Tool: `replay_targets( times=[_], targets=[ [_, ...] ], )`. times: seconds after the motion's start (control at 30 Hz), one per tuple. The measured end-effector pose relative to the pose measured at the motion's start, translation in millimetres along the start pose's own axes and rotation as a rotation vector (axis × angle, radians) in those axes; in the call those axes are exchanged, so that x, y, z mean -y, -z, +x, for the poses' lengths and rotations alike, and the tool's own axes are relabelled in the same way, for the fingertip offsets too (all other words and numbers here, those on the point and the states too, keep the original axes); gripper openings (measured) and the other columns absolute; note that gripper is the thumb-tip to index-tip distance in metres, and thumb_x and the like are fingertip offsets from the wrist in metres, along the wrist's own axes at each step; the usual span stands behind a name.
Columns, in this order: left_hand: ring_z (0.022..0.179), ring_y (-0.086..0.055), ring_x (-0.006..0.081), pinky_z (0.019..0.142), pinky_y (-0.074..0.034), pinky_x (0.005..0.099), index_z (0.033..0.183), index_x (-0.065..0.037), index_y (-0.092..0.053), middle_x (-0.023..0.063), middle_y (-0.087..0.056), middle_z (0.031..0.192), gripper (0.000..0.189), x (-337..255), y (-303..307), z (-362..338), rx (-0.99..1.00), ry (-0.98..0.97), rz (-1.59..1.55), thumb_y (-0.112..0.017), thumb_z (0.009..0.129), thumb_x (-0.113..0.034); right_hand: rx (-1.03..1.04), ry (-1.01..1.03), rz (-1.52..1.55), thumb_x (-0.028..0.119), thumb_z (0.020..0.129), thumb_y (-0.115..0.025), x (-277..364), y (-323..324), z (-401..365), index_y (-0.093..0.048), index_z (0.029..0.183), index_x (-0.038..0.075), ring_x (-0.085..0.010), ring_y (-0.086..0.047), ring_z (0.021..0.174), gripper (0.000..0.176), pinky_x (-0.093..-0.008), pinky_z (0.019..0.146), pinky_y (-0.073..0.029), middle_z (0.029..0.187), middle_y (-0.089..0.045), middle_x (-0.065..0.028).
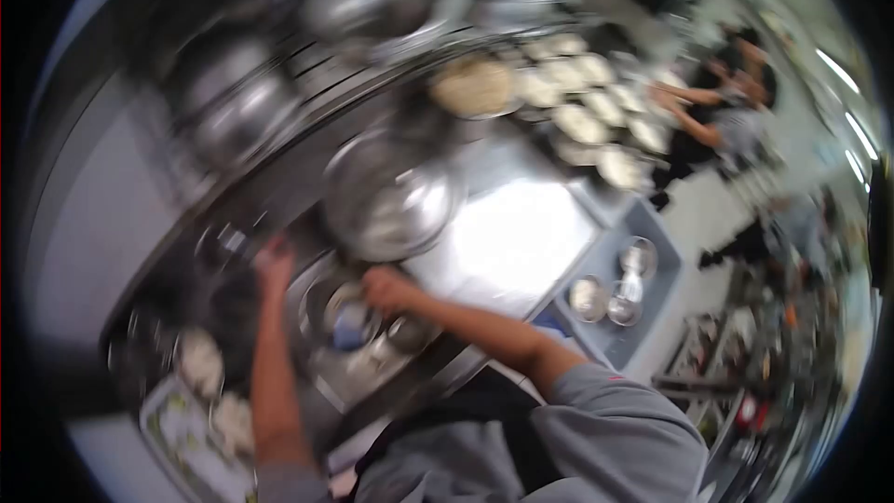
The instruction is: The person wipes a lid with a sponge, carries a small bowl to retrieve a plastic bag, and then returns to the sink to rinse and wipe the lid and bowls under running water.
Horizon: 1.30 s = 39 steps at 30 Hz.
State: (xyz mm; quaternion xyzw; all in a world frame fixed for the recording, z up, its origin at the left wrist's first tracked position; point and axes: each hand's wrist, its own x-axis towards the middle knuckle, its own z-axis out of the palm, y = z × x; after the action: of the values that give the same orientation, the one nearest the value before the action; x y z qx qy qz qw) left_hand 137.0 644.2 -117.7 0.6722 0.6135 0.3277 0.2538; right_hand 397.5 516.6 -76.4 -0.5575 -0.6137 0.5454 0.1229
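Nearest, both bare forearms reach forward from grey sleeves over a sink (358,374). The right hand (386,287) lies knuckles-up at the sink's far edge, just beside a small steel bowl (346,314) that sits down in the sink. Blur hides its fingers, so I cannot tell whether it grips anything. The left hand (273,259) is up at the sink's left side against something dark, and whether it is open or closed cannot be told either. To the left lies a tray (177,419) with pale lumps.

The work looks like handling bowls at the sink. To do it well, take the small bowl by its rim and lift it clear of the big steel bowl (396,205) just beyond the right hand.

Further on are the bright counter (512,242), a grey tub (655,247) holding small bowls, rows of filled plates (582,121), and another person (722,126)
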Motion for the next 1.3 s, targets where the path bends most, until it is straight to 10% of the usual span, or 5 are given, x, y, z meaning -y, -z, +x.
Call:
replay_targets(
  times=[0.33,0.67,0.97,1.07,1.3],
  targets=[
    [0.066,-0.065,0.0136,0.066,-0.053,0.0335,0.088,0.002,-0.068,0.0071,-0.069,0.074,0.024,13.3,46.6,-73.0,-0.402,0.004,-0.145,-0.073,0.083,-0.021,-0.116,0.098,-0.280,0.015,0.080,-0.055,55.3,-14.4,91.7,-0.066,0.070,-0.011,-0.0302,-0.070,0.056,0.030,-0.0384,0.062,-0.059,0.060,-0.066,-0.0217],
    [0.039,-0.050,0.0135,0.034,-0.040,0.0303,0.073,-0.002,-0.058,0.0044,-0.056,0.059,0.008,51.7,18.8,-158.0,-0.408,0.717,-1.094,-0.059,0.077,0.004,-0.465,0.473,-0.541,0.011,0.077,-0.063,81.7,-45.3,162.3,-0.070,0.088,0.004,-0.0311,-0.070,0.089,0.015,-0.0447,0.080,-0.054,0.087,-0.071,-0.0161],
    [0.037,-0.048,0.0165,0.031,-0.036,0.0316,0.070,-0.005,-0.050,0.0065,-0.052,0.058,0.016,45.4,-5.7,-155.0,-0.520,0.675,-0.880,-0.061,0.074,0.006,0.381,0.116,0.382,0.009,0.080,-0.064,108.3,-46.9,188.0,-0.070,0.090,0.011,-0.0312,-0.069,0.081,0.012,-0.0361,0.080,-0.055,0.088,-0.070,-0.0143],
    [0.037,-0.048,0.0165,0.031,-0.037,0.0315,0.066,-0.007,-0.046,0.0063,-0.051,0.056,0.022,51.1,-19.8,-146.1,-0.496,0.671,-0.891,-0.062,0.072,0.006,-0.049,0.814,-0.910,0.006,0.081,-0.062,126.4,-61.5,182.1,-0.066,0.093,0.006,-0.0321,-0.068,0.076,0.012,-0.0387,0.070,-0.056,0.085,-0.069,-0.0141],
    [0.037,-0.049,0.0172,0.032,-0.040,0.0311,0.067,-0.006,-0.048,0.0069,-0.052,0.057,0.020,30.7,-10.6,-141.4,-0.521,0.808,-1.033,-0.063,0.074,0.005,0.530,0.204,0.007,0.007,0.080,-0.069,137.0,-30.8,190.5,-0.066,0.095,0.001,-0.0197,-0.068,0.080,0.017,-0.0324,0.064,-0.054,0.090,-0.068,-0.0114]
  ],
)
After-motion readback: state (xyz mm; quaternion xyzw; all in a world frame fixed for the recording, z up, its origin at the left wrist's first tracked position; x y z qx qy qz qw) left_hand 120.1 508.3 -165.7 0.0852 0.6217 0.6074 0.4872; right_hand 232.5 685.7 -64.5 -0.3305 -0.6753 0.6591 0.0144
